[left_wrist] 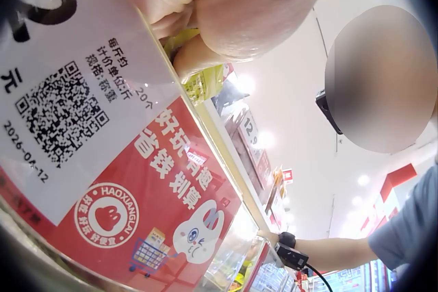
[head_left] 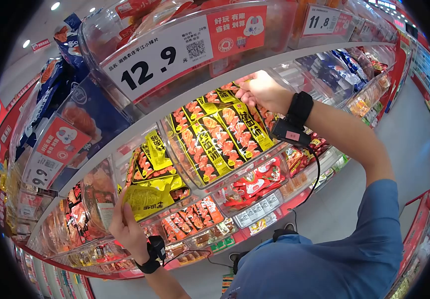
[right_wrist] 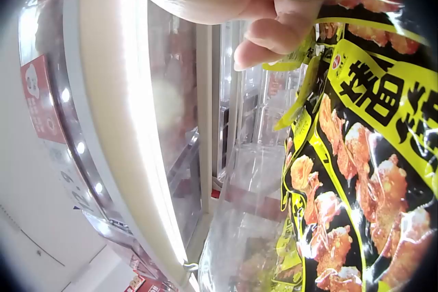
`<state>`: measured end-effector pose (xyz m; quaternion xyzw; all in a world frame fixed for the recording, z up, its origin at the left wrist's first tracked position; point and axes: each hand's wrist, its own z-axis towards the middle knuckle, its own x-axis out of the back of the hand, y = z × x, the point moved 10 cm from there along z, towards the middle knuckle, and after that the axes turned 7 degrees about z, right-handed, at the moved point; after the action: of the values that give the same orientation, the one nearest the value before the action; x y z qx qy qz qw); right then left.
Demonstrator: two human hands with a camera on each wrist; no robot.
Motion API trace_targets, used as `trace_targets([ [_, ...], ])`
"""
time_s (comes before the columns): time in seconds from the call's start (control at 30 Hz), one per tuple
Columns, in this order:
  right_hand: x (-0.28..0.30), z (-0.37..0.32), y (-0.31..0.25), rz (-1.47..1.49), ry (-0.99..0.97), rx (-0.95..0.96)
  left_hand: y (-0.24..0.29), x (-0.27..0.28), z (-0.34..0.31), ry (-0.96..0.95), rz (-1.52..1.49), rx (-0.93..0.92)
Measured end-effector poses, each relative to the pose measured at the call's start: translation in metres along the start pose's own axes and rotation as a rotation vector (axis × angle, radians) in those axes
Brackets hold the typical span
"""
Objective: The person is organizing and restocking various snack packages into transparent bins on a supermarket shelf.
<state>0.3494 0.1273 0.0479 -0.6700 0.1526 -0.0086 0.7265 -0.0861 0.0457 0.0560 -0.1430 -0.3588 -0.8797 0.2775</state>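
A shop aisle with a grey floor runs past curved white shelves lined with clear plastic bins of snacks. A 12.9 price tag fronts the bin above. The right hand reaches into a middle-shelf bin, its fingers pinching the top edge of a black-and-yellow snack packet. The packet stands on end, long axis up and down, printed face to the aisle. The left hand grips a yellow packet in front of a lower bin.

Glossy plastic packets lie in clear smooth plastic bins.
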Motion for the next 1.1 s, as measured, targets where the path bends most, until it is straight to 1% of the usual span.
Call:
trace_targets([
  [0.07, -0.001, 0.000, -0.001, -0.016, -0.008, -0.016, 0.000, 0.000, 0.000, -0.003, 0.008, -0.001],
  [0.17, -0.007, -0.010, -0.011, -0.005, -0.079, 0.007, 0.002, 0.000, 0.001, -0.001, -0.010, -0.001],
  [0.3, -0.025, -0.041, -0.023, -0.016, -0.256, -0.001, -0.003, 0.001, 0.002, -0.010, -0.006, 0.047],
  [0.37, -0.040, -0.062, -0.030, -0.077, -0.320, -0.005, 0.000, 0.000, 0.002, -0.006, -0.020, 0.052],
  [0.43, -0.057, -0.082, -0.032, -0.152, -0.378, 0.004, 0.001, 0.003, 0.002, 0.052, -0.064, 0.061],
  [0.47, -0.070, -0.094, -0.033, -0.144, -0.462, 0.031, 0.001, 0.005, 0.001, 0.083, -0.083, 0.067],
  [0.5, -0.079, -0.103, -0.030, -0.205, -0.459, 0.030, -0.001, 0.008, -0.001, 0.131, -0.125, 0.082],
  [0.57, -0.099, -0.125, -0.026, -0.291, -0.548, 0.015, -0.004, 0.017, -0.006, 0.234, -0.203, 0.108],
  [0.6, -0.108, -0.136, -0.022, -0.289, -0.604, -0.029, -0.005, 0.018, -0.010, 0.279, -0.301, 0.146],
  [0.63, -0.116, -0.147, -0.020, -0.286, -0.660, -0.073, 0.005, 0.018, -0.012, 0.288, -0.349, 0.130],
  [0.7, -0.130, -0.162, -0.016, -0.308, -0.732, -0.089, 0.025, 0.018, -0.016, 0.299, -0.453, 0.096],
  [0.73, -0.136, -0.168, -0.014, -0.295, -0.777, -0.093, 0.034, 0.021, -0.019, 0.302, -0.408, 0.055],
  [0.77, -0.141, -0.172, -0.012, -0.284, -0.819, -0.099, 0.052, 0.022, -0.023, 0.317, -0.376, -0.056],
  [0.8, -0.142, -0.175, -0.003, -0.301, -0.860, -0.178, 0.072, 0.020, -0.028, 0.330, -0.348, -0.168],
  [0.83, -0.145, -0.177, 0.000, -0.232, -0.871, -0.226, 0.092, 0.019, -0.034, 0.340, -0.322, -0.280],
  [0.9, -0.153, -0.182, 0.007, -0.095, -0.886, -0.324, 0.142, 0.008, -0.053, 0.265, -0.115, -0.618],
  [0.93, -0.155, -0.183, 0.006, -0.060, -0.871, -0.315, 0.154, -0.001, -0.063, 0.182, -0.151, -0.717],
  [0.97, -0.155, -0.182, 0.007, -0.097, -0.877, -0.270, 0.165, -0.010, -0.072, 0.099, -0.186, -0.816],
  [1.03, -0.156, -0.179, 0.006, -0.172, -0.890, -0.183, 0.185, -0.034, -0.078, -0.109, -0.082, -0.920],
  [1.07, -0.150, -0.176, -0.002, -0.181, -0.820, -0.138, 0.192, -0.047, -0.082, -0.215, -0.029, -0.968],
  [1.1, -0.145, -0.171, -0.008, -0.218, -0.780, -0.074, 0.193, -0.057, -0.083, -0.233, 0.036, -0.978],
])
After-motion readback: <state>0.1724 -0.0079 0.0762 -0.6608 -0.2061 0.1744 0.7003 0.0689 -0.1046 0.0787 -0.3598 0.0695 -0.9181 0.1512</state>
